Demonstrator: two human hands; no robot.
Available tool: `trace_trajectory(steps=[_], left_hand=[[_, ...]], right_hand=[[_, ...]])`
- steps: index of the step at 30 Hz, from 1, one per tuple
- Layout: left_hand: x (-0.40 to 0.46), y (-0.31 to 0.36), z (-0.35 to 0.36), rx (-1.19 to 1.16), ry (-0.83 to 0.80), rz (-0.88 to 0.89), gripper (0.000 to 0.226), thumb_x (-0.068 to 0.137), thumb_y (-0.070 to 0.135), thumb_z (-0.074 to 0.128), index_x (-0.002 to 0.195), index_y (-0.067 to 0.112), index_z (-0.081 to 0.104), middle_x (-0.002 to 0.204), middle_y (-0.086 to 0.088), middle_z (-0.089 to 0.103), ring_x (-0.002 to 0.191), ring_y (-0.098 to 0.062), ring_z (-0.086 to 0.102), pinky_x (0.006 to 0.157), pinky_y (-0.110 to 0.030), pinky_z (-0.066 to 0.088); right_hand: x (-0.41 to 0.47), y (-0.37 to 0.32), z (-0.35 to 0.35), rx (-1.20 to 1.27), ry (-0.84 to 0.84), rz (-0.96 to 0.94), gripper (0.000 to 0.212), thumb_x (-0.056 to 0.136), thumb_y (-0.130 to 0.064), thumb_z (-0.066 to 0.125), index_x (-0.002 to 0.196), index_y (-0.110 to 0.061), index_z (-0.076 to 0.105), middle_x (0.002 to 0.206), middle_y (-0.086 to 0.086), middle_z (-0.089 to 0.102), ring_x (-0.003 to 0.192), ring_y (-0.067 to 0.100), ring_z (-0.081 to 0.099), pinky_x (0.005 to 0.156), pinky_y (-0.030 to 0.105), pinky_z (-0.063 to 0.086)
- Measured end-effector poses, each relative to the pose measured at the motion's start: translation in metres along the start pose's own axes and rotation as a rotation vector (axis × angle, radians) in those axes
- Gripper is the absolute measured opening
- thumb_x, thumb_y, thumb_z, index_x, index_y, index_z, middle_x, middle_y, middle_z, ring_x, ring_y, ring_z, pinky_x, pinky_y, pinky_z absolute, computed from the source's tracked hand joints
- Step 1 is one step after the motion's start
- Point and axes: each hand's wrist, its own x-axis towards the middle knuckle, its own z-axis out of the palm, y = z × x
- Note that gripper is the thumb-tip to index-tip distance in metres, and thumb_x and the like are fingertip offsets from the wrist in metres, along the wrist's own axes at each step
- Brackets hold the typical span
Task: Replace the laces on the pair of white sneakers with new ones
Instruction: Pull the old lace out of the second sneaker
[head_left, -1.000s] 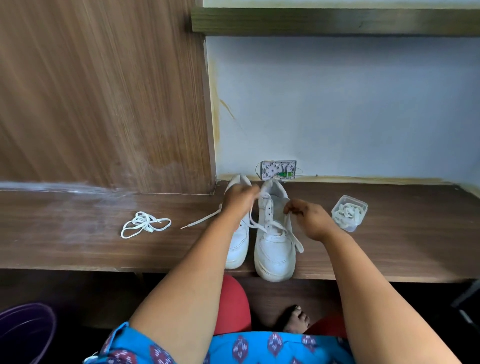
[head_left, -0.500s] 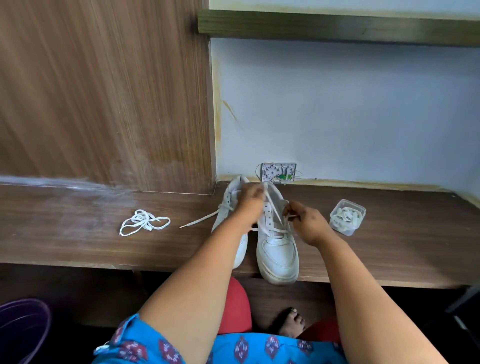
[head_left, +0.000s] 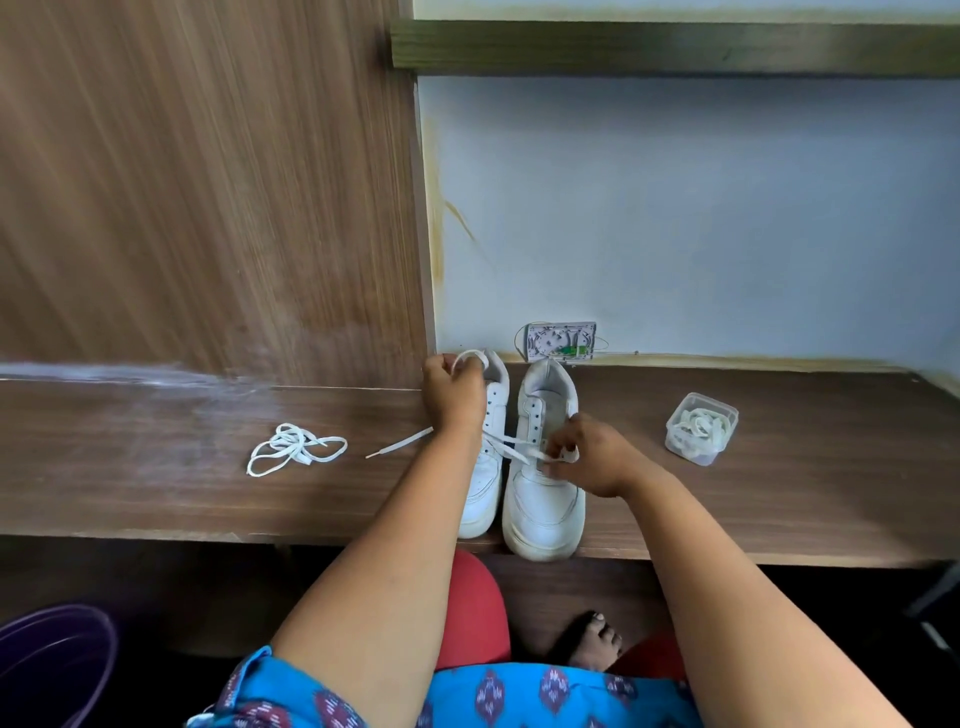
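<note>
Since a moment ago the left hand (head_left: 451, 395) has lifted toward the heel end of the shoes, drawing a loop of lace (head_left: 511, 448) up with it, while the right hand (head_left: 592, 457) has slid down to the lower eyelets of the right sneaker (head_left: 543, 499).

Far left, a purple tub (head_left: 52, 665) sits below the tabletop (head_left: 156, 493). On the tabletop lies a loose, tangled lace (head_left: 291, 453), well apart from the shoes. Next, the free tip of the lace being worked lies flat on the wood, just left of the left forearm. The left hand's fingers are curled round a loop of that lace, above the collar of the left sneaker (head_left: 485, 467). The two sneakers stand side by side, toes toward the person and overhanging the near edge slightly. The lace crosses from under the left wrist to the right sneaker, where the right hand's fingers pinch it at the lower eyelets. Behind the shoes a small white wall box (head_left: 561, 341) with wires sits at the base of the wall. To the right, a clear plastic tub (head_left: 701, 427) holds coiled white laces. Below, a bare foot (head_left: 592, 642) shows on the floor.
</note>
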Motion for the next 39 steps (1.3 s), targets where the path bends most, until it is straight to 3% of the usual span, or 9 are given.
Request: trace_trajectory(steps=[5,10,16,20,23,28,31,35,39], left_hand=[[-0.005,-0.008,0.0,0.476,-0.193,0.018,0.041,0.085,0.013,0.059,0.125,0.012,0.052,0.119,-0.004,0.057,0.11,-0.026,0.057,0.063,-0.022,0.042],[-0.004,-0.017,-0.002,1.126,-0.411,0.123,0.031,0.082,0.026,0.053,0.112,0.022,0.063,0.142,-0.004,0.041,0.129,-0.03,0.037,0.1,-0.037,0.036],[-0.021,-0.014,0.007,1.282,-0.352,0.399,0.055,0.079,0.052,0.057,0.118,0.013,0.061,0.142,-0.008,0.04,0.134,-0.03,0.026,0.104,-0.041,0.03],[-0.025,-0.021,0.013,1.224,-0.448,0.39,0.048,0.082,0.044,0.062,0.117,0.012,0.058,0.122,-0.011,0.058,0.117,-0.031,0.052,0.084,-0.035,0.048],[-0.026,-0.024,0.012,1.223,-0.492,0.352,0.062,0.084,0.035,0.065,0.135,0.008,0.042,0.117,-0.01,0.06,0.107,-0.031,0.06,0.082,-0.037,0.052],[-0.014,-0.024,0.013,1.052,-0.533,0.248,0.021,0.086,0.031,0.06,0.097,0.017,0.047,0.086,-0.01,0.067,0.078,-0.027,0.066,0.059,-0.029,0.049],[-0.007,-0.027,0.01,0.964,-0.544,0.131,0.022,0.083,0.026,0.06,0.067,0.012,0.055,0.063,-0.006,0.062,0.066,-0.027,0.067,0.067,-0.036,0.056],[-0.007,-0.026,0.008,1.039,-0.553,0.164,0.022,0.085,0.025,0.057,0.069,0.011,0.057,0.057,0.0,0.057,0.058,-0.021,0.059,0.055,-0.029,0.045],[-0.004,-0.027,0.008,1.105,-0.546,0.237,0.023,0.09,0.026,0.055,0.072,0.011,0.057,0.059,0.001,0.053,0.056,-0.016,0.052,0.049,-0.024,0.033]], right_hand=[[-0.011,0.004,-0.03,1.259,0.18,0.103,0.011,0.063,-0.014,0.059,0.053,-0.017,0.064,0.069,-0.004,0.061,0.072,0.016,0.05,0.065,0.029,0.041],[-0.034,0.035,-0.065,2.111,0.287,-0.301,0.035,0.078,-0.034,0.064,0.049,-0.021,0.048,0.088,-0.002,0.062,0.088,0.018,0.059,0.085,0.032,0.043],[-0.014,0.021,-0.037,1.309,0.284,0.151,0.014,0.084,-0.026,0.069,0.073,-0.019,0.065,0.076,-0.004,0.064,0.072,0.012,0.055,0.067,0.027,0.042],[-0.007,-0.002,-0.009,0.777,0.097,0.126,0.011,0.089,-0.019,0.066,0.081,-0.011,0.065,0.071,0.001,0.061,0.059,0.01,0.05,0.059,0.019,0.04],[0.005,-0.003,0.003,0.135,0.198,0.104,0.019,0.087,-0.028,0.066,0.08,-0.01,0.067,0.07,-0.002,0.061,0.065,0.012,0.053,0.054,0.013,0.035],[0.006,-0.005,0.005,0.111,0.231,0.123,0.013,0.088,-0.023,0.062,0.09,-0.012,0.07,0.082,-0.002,0.063,0.079,0.013,0.056,0.06,0.015,0.037],[0.003,-0.004,0.008,0.04,0.059,0.083,0.014,0.084,-0.025,0.066,0.095,-0.018,0.073,0.09,-0.004,0.066,0.086,0.01,0.058,0.07,0.016,0.038],[0.002,-0.011,0.009,0.043,-0.024,0.059,0.014,0.085,-0.021,0.064,0.074,-0.011,0.064,0.076,-0.002,0.058,0.076,0.012,0.052,0.062,0.022,0.04],[0.001,-0.006,0.006,0.909,-0.043,0.267,0.019,0.086,-0.006,0.045,0.068,-0.004,0.053,0.069,0.01,0.048,0.067,0.02,0.043,0.065,0.032,0.037]])
